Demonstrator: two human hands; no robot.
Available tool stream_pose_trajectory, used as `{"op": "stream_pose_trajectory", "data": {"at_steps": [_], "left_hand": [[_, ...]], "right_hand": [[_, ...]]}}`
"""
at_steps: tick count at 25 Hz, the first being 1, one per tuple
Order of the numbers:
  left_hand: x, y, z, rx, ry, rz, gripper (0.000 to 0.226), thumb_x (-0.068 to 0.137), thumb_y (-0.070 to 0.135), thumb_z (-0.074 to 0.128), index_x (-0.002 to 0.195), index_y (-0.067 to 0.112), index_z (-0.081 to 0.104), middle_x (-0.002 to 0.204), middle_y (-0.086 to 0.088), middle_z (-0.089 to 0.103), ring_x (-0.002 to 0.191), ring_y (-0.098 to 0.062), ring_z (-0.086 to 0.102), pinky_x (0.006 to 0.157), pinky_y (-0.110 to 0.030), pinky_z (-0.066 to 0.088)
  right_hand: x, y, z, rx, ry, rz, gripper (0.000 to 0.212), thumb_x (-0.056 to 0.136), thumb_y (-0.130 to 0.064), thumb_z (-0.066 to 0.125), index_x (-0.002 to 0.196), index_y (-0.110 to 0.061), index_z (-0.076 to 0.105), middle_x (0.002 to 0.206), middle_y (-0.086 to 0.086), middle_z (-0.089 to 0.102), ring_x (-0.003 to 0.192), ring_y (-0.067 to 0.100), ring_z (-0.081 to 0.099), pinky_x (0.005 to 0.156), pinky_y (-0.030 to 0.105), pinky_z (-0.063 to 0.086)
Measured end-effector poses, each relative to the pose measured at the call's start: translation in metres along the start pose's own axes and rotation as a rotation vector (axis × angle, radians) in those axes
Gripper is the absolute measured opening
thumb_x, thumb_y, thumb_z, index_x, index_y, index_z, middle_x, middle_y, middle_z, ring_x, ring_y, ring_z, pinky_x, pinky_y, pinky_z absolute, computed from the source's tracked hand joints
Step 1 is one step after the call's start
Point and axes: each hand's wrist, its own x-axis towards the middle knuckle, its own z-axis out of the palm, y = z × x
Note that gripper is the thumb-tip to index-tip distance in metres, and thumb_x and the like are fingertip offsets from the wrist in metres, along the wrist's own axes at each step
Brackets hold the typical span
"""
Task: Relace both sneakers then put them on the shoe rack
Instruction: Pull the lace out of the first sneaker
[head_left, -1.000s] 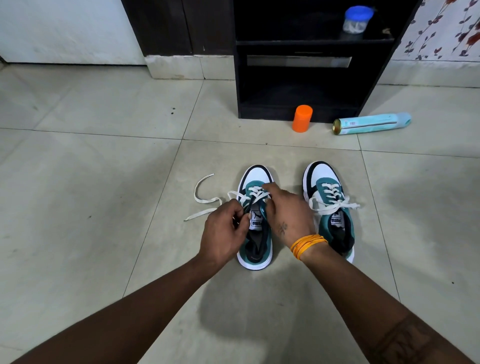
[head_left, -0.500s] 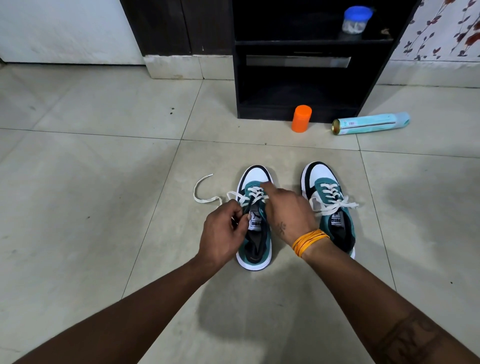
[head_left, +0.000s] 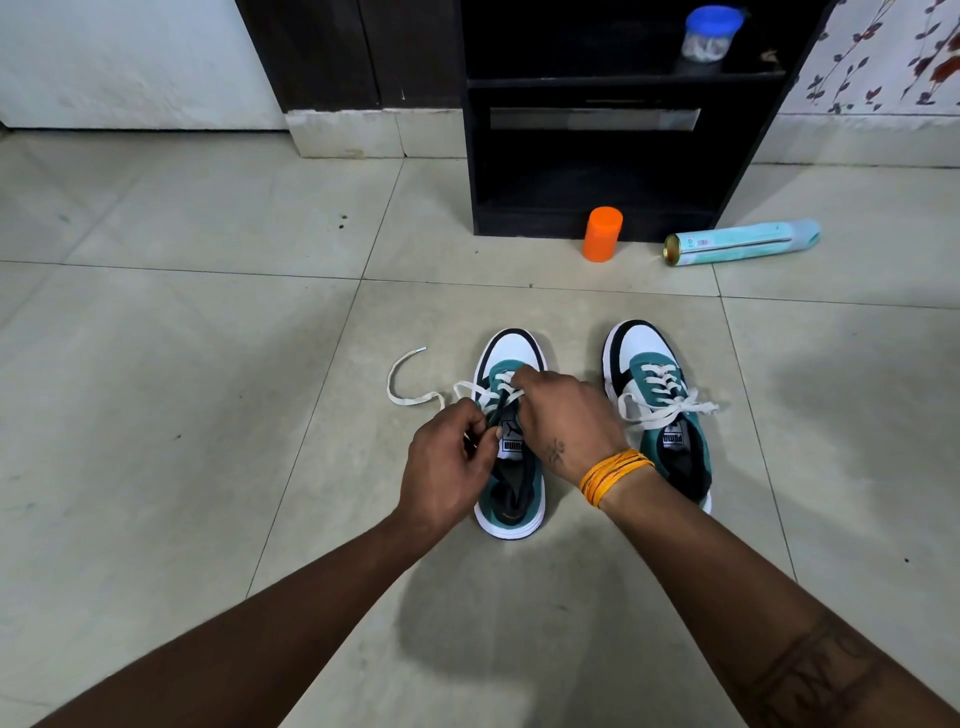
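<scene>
— Which way do the sneakers lie?

— Side by side at frame centre on the glossy tiled floor (head_left: 208, 467), long axes running up the frame, white toes toward the dark shoe rack (head_left: 597, 156) at the top. The left sneaker (head_left: 511, 499) is teal suede — its white flat lace (head_left: 410, 397) trails left.

— And the hands?

— The left hand (head_left: 447, 467) pinches the lace; the right hand (head_left: 563, 421) grips it at the eyelets. The right sneaker (head_left: 660, 410) is laced.

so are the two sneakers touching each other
Apart. The head view shows a plain strip of bare floor tile between the left sneaker and the right sneaker along their whole length.
</scene>
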Motion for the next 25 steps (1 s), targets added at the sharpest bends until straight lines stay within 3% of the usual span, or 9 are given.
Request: {"op": "stream_pose_trajectory", "data": {"at_steps": [2, 5, 7, 10, 12, 15, 18, 22, 25], "left_hand": [[0.0, -0.001, 0.0, 0.005, -0.003, -0.005, 0.025, 0.093, 0.021, 0.07, 0.078, 0.017, 0.051, 0.068, 0.007, 0.054, 0.064, -0.016, 0.053, 0.061, -0.042, 0.048], [-0.001, 0.002, -0.001, 0.005, -0.002, -0.02, 0.027, 0.093, 0.02, 0.072, 0.078, 0.016, 0.05, 0.068, 0.006, 0.053, 0.065, -0.016, 0.052, 0.062, -0.041, 0.048], [0.0, 0.002, -0.002, 0.002, -0.003, -0.019, 0.027, 0.093, 0.02, 0.072, 0.078, 0.016, 0.05, 0.068, 0.006, 0.053, 0.064, -0.015, 0.052, 0.062, -0.041, 0.047], [0.0, 0.0, -0.002, -0.006, -0.012, -0.018, 0.026, 0.093, 0.022, 0.07, 0.078, 0.016, 0.05, 0.068, 0.007, 0.052, 0.063, -0.016, 0.052, 0.061, -0.042, 0.048], [-0.001, 0.001, -0.002, -0.004, -0.01, -0.012, 0.024, 0.093, 0.027, 0.066, 0.078, 0.017, 0.05, 0.068, 0.007, 0.053, 0.064, -0.018, 0.053, 0.06, -0.043, 0.048], [-0.001, 0.0, -0.002, -0.004, -0.011, -0.017, 0.025, 0.093, 0.031, 0.064, 0.079, 0.016, 0.05, 0.067, 0.005, 0.054, 0.065, -0.018, 0.053, 0.061, -0.042, 0.047], [-0.002, 0.001, -0.001, -0.001, -0.009, -0.029, 0.025, 0.094, 0.029, 0.066, 0.079, 0.016, 0.051, 0.067, 0.004, 0.055, 0.064, -0.018, 0.053, 0.062, -0.041, 0.048], [0.004, -0.003, -0.005, -0.037, -0.039, -0.041, 0.032, 0.093, 0.032, 0.076, 0.074, 0.018, 0.055, 0.064, 0.006, 0.056, 0.062, -0.014, 0.055, 0.059, -0.028, 0.044], [0.012, -0.004, -0.011, -0.021, -0.046, -0.052, 0.04, 0.095, 0.05, 0.065, 0.072, 0.02, 0.057, 0.063, 0.005, 0.058, 0.062, -0.015, 0.057, 0.059, -0.03, 0.045]], "right_hand": [[-0.003, 0.006, 0.003, 0.006, 0.008, 0.104, 0.014, 0.097, -0.02, 0.049, 0.108, -0.012, 0.054, 0.096, 0.013, 0.071, 0.086, 0.04, 0.07, 0.065, 0.039, 0.048], [-0.005, 0.018, 0.002, 0.018, -0.02, 0.408, 0.017, 0.096, -0.015, 0.052, 0.109, -0.006, 0.058, 0.104, 0.019, 0.072, 0.097, 0.042, 0.07, 0.074, 0.039, 0.051], [-0.006, 0.012, 0.001, 0.042, -0.001, 0.327, 0.02, 0.094, -0.015, 0.051, 0.112, -0.008, 0.056, 0.098, 0.02, 0.072, 0.092, 0.044, 0.07, 0.072, 0.041, 0.052], [-0.005, -0.002, 0.0, -0.025, 0.011, 0.033, 0.027, 0.094, -0.017, 0.05, 0.12, -0.015, 0.053, 0.096, 0.013, 0.071, 0.084, 0.041, 0.07, 0.062, 0.038, 0.045], [-0.005, -0.004, -0.001, -0.107, 0.015, -0.032, 0.026, 0.094, -0.017, 0.05, 0.12, -0.016, 0.055, 0.097, 0.009, 0.071, 0.082, 0.039, 0.071, 0.06, 0.037, 0.044], [-0.003, 0.009, 0.002, -0.117, 0.034, 0.188, 0.018, 0.096, -0.014, 0.052, 0.113, -0.011, 0.055, 0.093, 0.013, 0.073, 0.082, 0.04, 0.072, 0.06, 0.038, 0.047], [0.001, 0.031, 0.004, -0.001, 0.009, 0.469, 0.018, 0.093, -0.011, 0.059, 0.109, -0.004, 0.058, 0.101, 0.02, 0.073, 0.095, 0.043, 0.071, 0.074, 0.042, 0.055], [-0.015, 0.016, 0.003, 0.229, 0.175, 0.411, 0.032, 0.096, -0.028, 0.056, 0.12, -0.007, 0.055, 0.092, 0.02, 0.072, 0.091, 0.044, 0.068, 0.068, 0.042, 0.05], [-0.04, -0.011, 0.015, 0.388, 0.242, 0.362, 0.032, 0.091, -0.044, 0.056, 0.108, -0.019, 0.065, 0.095, 0.007, 0.073, 0.092, 0.034, 0.068, 0.075, 0.039, 0.055]]}}
